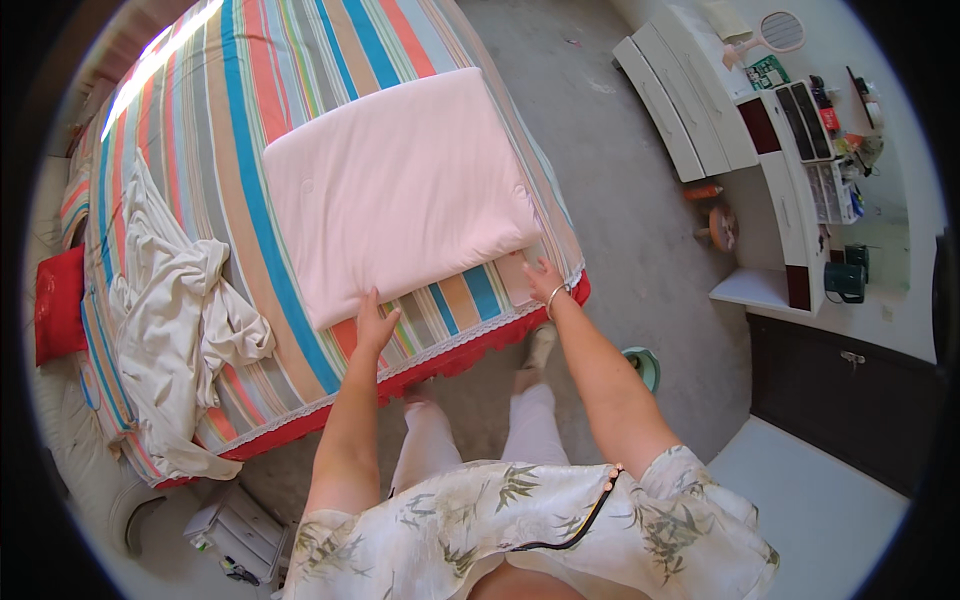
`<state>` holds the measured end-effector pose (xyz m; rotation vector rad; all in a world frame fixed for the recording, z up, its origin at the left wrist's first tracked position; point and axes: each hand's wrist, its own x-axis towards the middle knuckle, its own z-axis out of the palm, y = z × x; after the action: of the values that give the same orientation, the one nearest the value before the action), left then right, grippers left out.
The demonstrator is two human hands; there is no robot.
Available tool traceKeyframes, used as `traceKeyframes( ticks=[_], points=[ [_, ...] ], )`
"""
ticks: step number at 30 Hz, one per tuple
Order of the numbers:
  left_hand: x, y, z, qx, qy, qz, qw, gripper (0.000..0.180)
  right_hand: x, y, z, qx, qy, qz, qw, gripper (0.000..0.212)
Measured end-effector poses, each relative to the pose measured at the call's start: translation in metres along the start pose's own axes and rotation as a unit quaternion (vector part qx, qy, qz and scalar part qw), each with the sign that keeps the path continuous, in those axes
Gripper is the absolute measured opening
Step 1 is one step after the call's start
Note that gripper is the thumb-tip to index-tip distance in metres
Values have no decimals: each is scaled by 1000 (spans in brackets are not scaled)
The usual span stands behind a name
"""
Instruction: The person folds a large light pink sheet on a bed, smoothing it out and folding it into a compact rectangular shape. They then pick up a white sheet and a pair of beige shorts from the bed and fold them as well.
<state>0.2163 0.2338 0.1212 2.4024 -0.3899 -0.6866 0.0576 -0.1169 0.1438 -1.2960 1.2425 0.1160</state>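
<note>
- Your left hand [372, 325] rests flat on the near-left corner of the pink pillow [395, 185]; fingers [368, 300] spread, pressing down, gripping nothing.
- Your right hand [545, 280] sits at the pillow's near-right corner, fingers [535, 268] stretched out open at the edge; I cannot tell whether they pinch the fabric.
- The pillow lies flat on the striped bed [200, 120], near the foot end, just above the red frill [470, 355].
- Its long axis runs roughly across the bed, tilted: the right end sits farther from you than the left.
- The near long edge points toward you.
- A crumpled white cloth [175, 310] lies on the bed to your left, well apart from the pillow.
- A red cushion [58, 300] lies beyond it at the far left.
- A white dresser [770, 150] stands to your right on the floor.
</note>
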Motion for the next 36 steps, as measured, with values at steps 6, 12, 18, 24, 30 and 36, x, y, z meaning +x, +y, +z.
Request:
traceKeyframes(
  ticks=[6, 12, 18, 24, 30, 36],
  points=[
    [-17, 18, 16, -57, 73, -81, 992, 76, 36, -54, -16, 23, -167, -46, 985, 74],
    [-55, 111, 98, -248, 123, -165, 947, 78, 23, -104, -58, -22, -378, 33, 925, 77],
    [-28, 292, 166, -368, 96, -130, 915, 77, 27, -144, -105, -50, -392, 2, 918, 69],
    [-32, 329, 169, -412, 51, -100, 904, 72, 22, -168, -160, -140, -333, 23, 932, 69],
    [1, 321, 151, -299, 181, -70, 934, 75, 54, -235, -174, -178, -336, -33, 924, 67],
    [68, 320, 172, -278, 191, -131, 932, 75, 136, -293, -134, -199, -428, -30, 881, 65]
  ],
)
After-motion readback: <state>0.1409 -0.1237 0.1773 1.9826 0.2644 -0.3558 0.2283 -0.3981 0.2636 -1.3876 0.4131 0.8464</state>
